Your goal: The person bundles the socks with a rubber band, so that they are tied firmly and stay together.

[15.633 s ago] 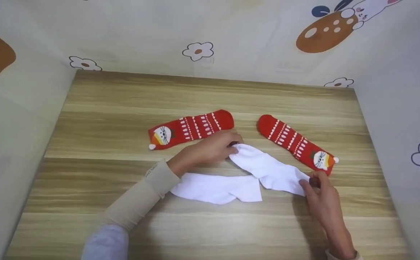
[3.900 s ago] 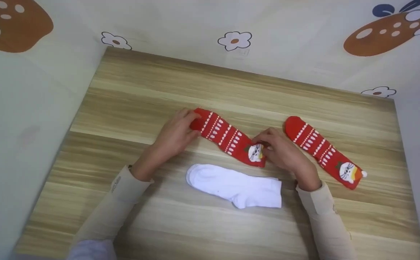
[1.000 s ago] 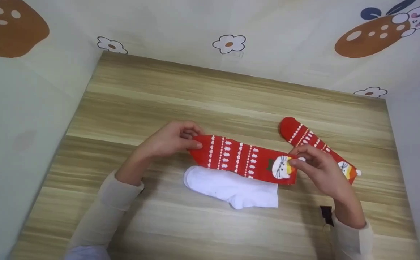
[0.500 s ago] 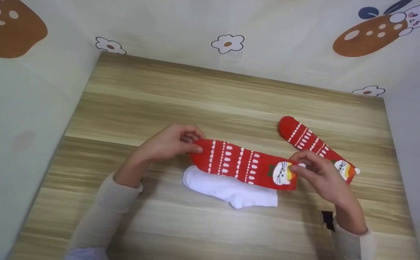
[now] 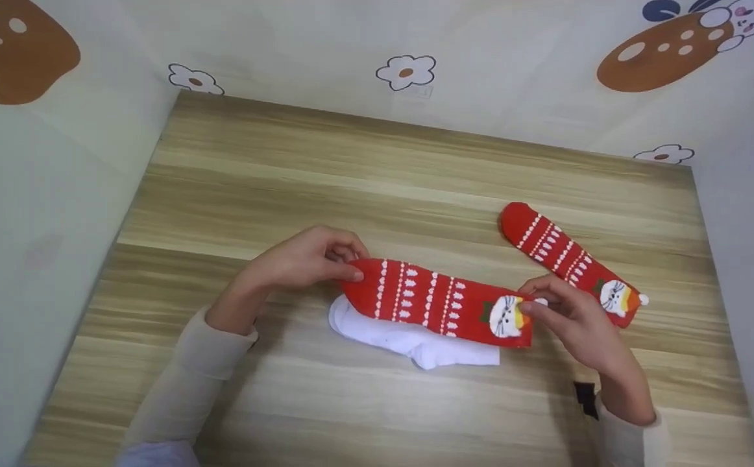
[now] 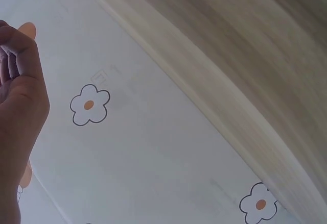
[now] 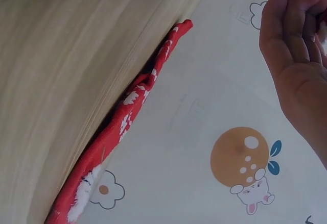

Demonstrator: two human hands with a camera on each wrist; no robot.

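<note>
With the left hand (image 5: 309, 259) pinching the toe (image 5: 365, 292) and the right hand (image 5: 578, 321) pinching the cuff (image 5: 521, 337), hold the red sock (image 5: 438, 301) evenly taut and flat at lower centre of the frame, its length aligned with the white socks (image 5: 419, 349) it partly hides.

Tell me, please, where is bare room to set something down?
Bare: the table between back wall and left hand; also its near middle, bordered by sleeves and white socks. Crowded: right of centre, with the held red sock, right hand and other red sock close together.
</note>
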